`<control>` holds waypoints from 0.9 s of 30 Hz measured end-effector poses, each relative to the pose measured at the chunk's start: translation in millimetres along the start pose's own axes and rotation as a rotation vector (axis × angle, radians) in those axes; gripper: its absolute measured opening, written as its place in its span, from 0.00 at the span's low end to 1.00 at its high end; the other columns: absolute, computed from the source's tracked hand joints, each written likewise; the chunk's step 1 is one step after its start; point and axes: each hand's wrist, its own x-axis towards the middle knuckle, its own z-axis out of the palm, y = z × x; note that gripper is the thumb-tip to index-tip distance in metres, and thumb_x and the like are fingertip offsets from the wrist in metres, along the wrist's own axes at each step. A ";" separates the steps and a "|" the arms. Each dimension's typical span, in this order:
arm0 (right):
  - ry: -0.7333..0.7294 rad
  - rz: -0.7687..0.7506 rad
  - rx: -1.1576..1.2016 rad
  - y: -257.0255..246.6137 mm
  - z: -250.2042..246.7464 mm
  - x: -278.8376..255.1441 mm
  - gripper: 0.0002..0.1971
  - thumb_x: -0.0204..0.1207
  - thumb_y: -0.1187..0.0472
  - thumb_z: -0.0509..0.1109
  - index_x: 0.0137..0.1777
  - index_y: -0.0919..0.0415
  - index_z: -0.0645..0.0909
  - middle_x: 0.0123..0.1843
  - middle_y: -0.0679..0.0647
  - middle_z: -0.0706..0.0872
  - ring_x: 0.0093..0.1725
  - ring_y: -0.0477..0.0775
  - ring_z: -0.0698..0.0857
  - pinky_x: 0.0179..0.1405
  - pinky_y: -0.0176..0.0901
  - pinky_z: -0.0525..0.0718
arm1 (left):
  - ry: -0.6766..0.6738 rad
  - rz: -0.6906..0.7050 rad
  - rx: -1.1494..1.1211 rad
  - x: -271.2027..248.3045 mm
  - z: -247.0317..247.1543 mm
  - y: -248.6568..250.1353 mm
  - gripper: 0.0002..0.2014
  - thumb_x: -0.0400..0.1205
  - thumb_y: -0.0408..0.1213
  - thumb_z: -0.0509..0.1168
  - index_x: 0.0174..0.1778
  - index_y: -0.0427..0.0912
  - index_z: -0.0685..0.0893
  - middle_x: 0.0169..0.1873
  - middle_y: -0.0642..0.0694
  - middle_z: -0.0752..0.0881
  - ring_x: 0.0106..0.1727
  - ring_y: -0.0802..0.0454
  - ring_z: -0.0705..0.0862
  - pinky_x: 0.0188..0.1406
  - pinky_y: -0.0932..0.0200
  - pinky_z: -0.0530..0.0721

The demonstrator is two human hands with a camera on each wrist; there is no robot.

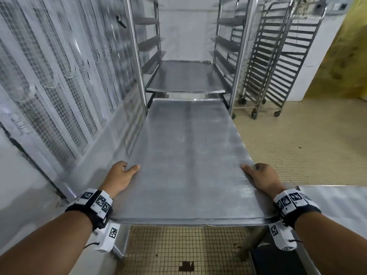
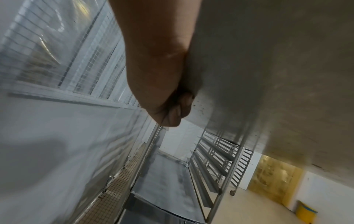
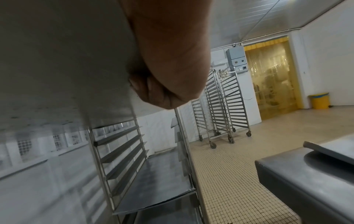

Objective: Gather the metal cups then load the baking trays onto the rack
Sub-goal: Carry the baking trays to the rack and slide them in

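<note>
I hold a long flat metal baking tray (image 1: 186, 155) level in front of me, its far end at the mouth of the tall steel rack (image 1: 139, 56). My left hand (image 1: 121, 175) grips the tray's left edge, thumb on top and fingers (image 2: 180, 109) curled beneath. At the right edge my right hand (image 1: 260, 175) grips the same way, fingers (image 3: 151, 89) under the tray's underside (image 3: 67, 60). Another tray (image 1: 184, 76) lies in the rack on lower runners, seen from below as tray (image 3: 157, 178). No metal cups are in view.
A mesh-panelled wall (image 1: 49, 86) runs close on the left. Two empty wheeled racks (image 1: 274, 62) stand at the back right, near a yellow strip curtain (image 3: 272, 75) and a yellow bin (image 3: 320, 100). A steel table (image 3: 310, 178) is on my right. Tiled floor (image 1: 297, 145) lies beyond.
</note>
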 end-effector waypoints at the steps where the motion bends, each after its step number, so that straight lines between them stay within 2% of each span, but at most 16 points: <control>1: 0.001 0.007 0.004 -1.3 4.7 3.1 0.29 0.76 0.41 0.73 0.23 0.61 0.73 0.19 0.53 0.78 0.23 0.56 0.76 0.28 0.47 0.72 | 0.001 -0.002 0.007 5.6 1.4 0.7 0.26 0.80 0.52 0.74 0.62 0.33 0.79 0.44 0.41 0.83 0.45 0.46 0.82 0.45 0.54 0.77; 3: -0.015 0.025 0.015 -2.5 15.1 11.6 0.28 0.77 0.42 0.73 0.25 0.61 0.74 0.20 0.53 0.78 0.24 0.56 0.76 0.28 0.47 0.73 | -0.009 -0.004 0.023 18.4 5.1 -0.4 0.22 0.82 0.48 0.72 0.62 0.33 0.78 0.44 0.40 0.81 0.45 0.46 0.80 0.43 0.54 0.75; 5: -0.023 0.043 0.018 -3.1 22.9 19.6 0.27 0.77 0.42 0.72 0.27 0.63 0.76 0.22 0.54 0.81 0.26 0.57 0.79 0.31 0.47 0.74 | -0.017 0.003 0.031 29.2 8.6 -0.9 0.17 0.82 0.47 0.72 0.53 0.37 0.77 0.42 0.39 0.78 0.43 0.48 0.77 0.41 0.54 0.73; 8: -0.029 0.068 0.000 -2.0 34.4 32.5 0.27 0.77 0.40 0.71 0.32 0.66 0.80 0.28 0.57 0.85 0.31 0.59 0.83 0.30 0.45 0.73 | -0.019 0.006 0.011 44.1 14.4 -4.8 0.15 0.82 0.46 0.72 0.45 0.41 0.75 0.38 0.40 0.77 0.40 0.48 0.77 0.41 0.54 0.73; 10: -0.031 0.075 0.008 1.9 42.4 44.4 0.27 0.76 0.38 0.71 0.33 0.64 0.82 0.28 0.55 0.86 0.32 0.59 0.86 0.31 0.44 0.74 | -0.013 0.022 0.016 52.5 17.8 -3.0 0.15 0.82 0.45 0.72 0.36 0.45 0.74 0.34 0.45 0.78 0.36 0.48 0.77 0.39 0.55 0.73; 12: -0.029 0.080 0.014 4.3 47.7 55.1 0.25 0.76 0.38 0.71 0.33 0.62 0.82 0.28 0.54 0.86 0.33 0.58 0.87 0.31 0.42 0.74 | -0.002 0.028 0.019 58.4 21.6 2.8 0.17 0.83 0.43 0.72 0.34 0.53 0.71 0.33 0.50 0.78 0.35 0.54 0.77 0.39 0.57 0.72; 14: -0.034 0.086 0.018 3.2 52.0 67.7 0.24 0.77 0.39 0.71 0.34 0.61 0.82 0.30 0.54 0.87 0.34 0.58 0.86 0.31 0.42 0.74 | 0.002 0.022 0.020 67.1 25.7 9.0 0.18 0.83 0.42 0.71 0.34 0.55 0.69 0.34 0.54 0.77 0.36 0.58 0.76 0.39 0.59 0.71; 17: -0.048 0.092 -0.012 -3.2 55.6 88.6 0.25 0.78 0.39 0.70 0.36 0.62 0.81 0.33 0.56 0.87 0.36 0.57 0.85 0.33 0.45 0.74 | -0.001 0.033 0.039 87.5 32.0 12.8 0.19 0.83 0.43 0.71 0.33 0.55 0.67 0.34 0.51 0.77 0.40 0.48 0.78 0.43 0.57 0.71; 20: -0.055 0.091 0.005 -8.0 60.0 117.8 0.24 0.79 0.39 0.70 0.39 0.63 0.81 0.35 0.56 0.87 0.37 0.56 0.85 0.34 0.45 0.74 | -0.012 0.025 0.038 119.5 41.2 13.9 0.18 0.83 0.46 0.72 0.34 0.55 0.68 0.36 0.47 0.78 0.44 0.47 0.79 0.46 0.53 0.75; 23: -0.062 0.084 0.009 -12.4 66.7 147.6 0.23 0.79 0.40 0.70 0.40 0.62 0.80 0.37 0.55 0.86 0.38 0.53 0.83 0.34 0.44 0.74 | -0.020 0.013 0.057 149.3 51.2 18.7 0.14 0.82 0.50 0.71 0.43 0.47 0.74 0.44 0.41 0.81 0.48 0.45 0.81 0.52 0.48 0.79; 25: -0.055 0.090 0.038 -10.6 72.4 171.4 0.23 0.78 0.39 0.70 0.43 0.62 0.82 0.40 0.55 0.87 0.40 0.56 0.85 0.41 0.47 0.79 | -0.032 0.002 0.061 171.8 57.8 18.9 0.17 0.81 0.52 0.71 0.50 0.42 0.77 0.45 0.42 0.83 0.49 0.42 0.83 0.52 0.48 0.80; 27: -0.053 0.105 0.062 -9.6 77.7 194.2 0.23 0.78 0.39 0.71 0.46 0.62 0.83 0.43 0.55 0.88 0.43 0.57 0.86 0.45 0.48 0.80 | -0.018 0.004 0.065 195.4 63.7 16.8 0.28 0.77 0.61 0.71 0.54 0.37 0.81 0.46 0.41 0.86 0.52 0.37 0.86 0.53 0.46 0.82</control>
